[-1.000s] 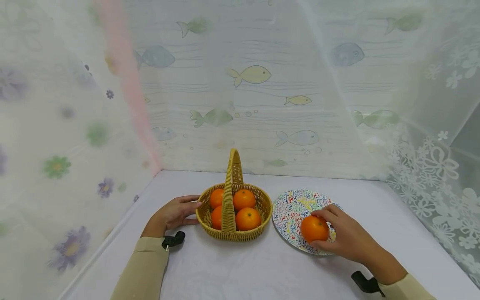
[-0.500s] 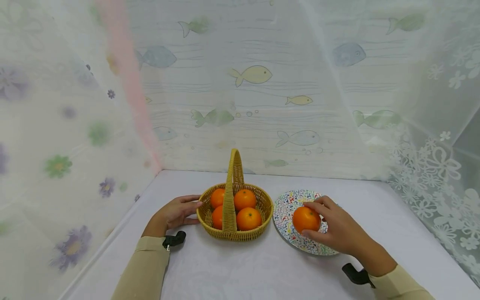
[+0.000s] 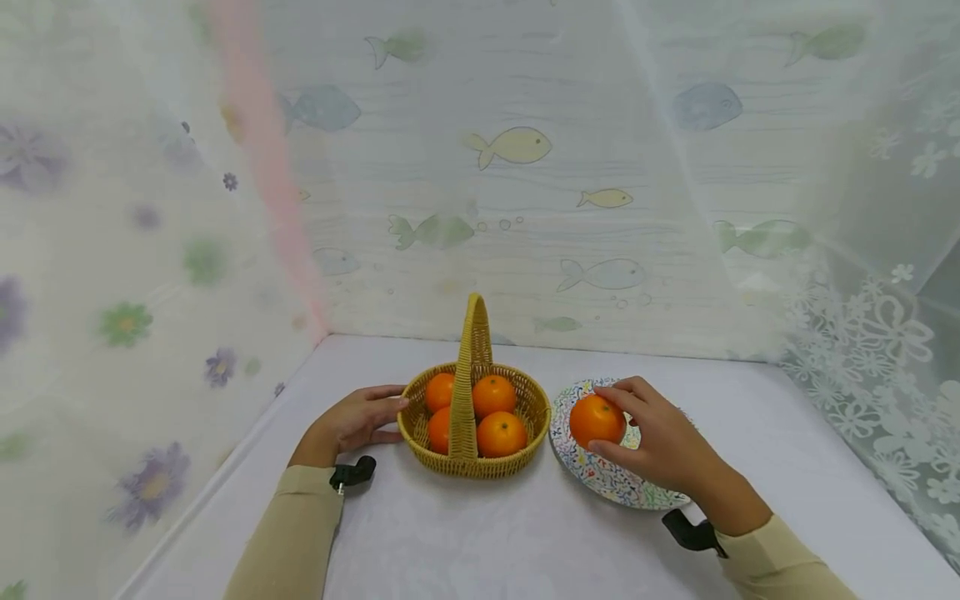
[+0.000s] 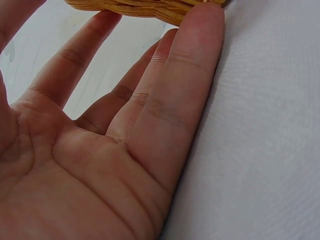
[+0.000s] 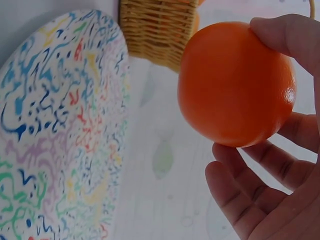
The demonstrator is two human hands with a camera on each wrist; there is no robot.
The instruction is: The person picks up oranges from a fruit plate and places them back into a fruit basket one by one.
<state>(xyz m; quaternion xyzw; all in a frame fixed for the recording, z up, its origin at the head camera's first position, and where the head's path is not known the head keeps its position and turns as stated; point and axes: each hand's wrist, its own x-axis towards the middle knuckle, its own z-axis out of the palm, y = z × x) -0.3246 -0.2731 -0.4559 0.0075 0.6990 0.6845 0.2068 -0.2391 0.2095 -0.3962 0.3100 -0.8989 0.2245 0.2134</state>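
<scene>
A yellow wicker basket (image 3: 480, 468) with a tall handle stands in the middle of the table, holding several oranges (image 3: 502, 434). My left hand (image 3: 354, 425) rests its fingertips against the basket's left side, fingers nearly straight in the left wrist view. Between thumb and fingers, my right hand (image 3: 663, 442) grips another orange (image 3: 592, 422), raised above the plate's left part. The round plate (image 3: 611, 485) has a multicoloured squiggle pattern and lies just right of the basket. In the right wrist view the held orange (image 5: 235, 85) hangs clear of the plate (image 5: 60, 125).
A white cloth covers the table (image 3: 450, 542). Behind it hangs a curtain (image 3: 517, 208) printed with fish, and a flowered sheet (image 3: 150, 333) closes the left side. Lace netting (image 3: 877, 358) borders the right. Black camera mounts sit on both wrists.
My right hand has carried the orange left and slightly up, from over the plate's middle toward its basket side. The left hand stays at the basket. The head view has shifted slightly.
</scene>
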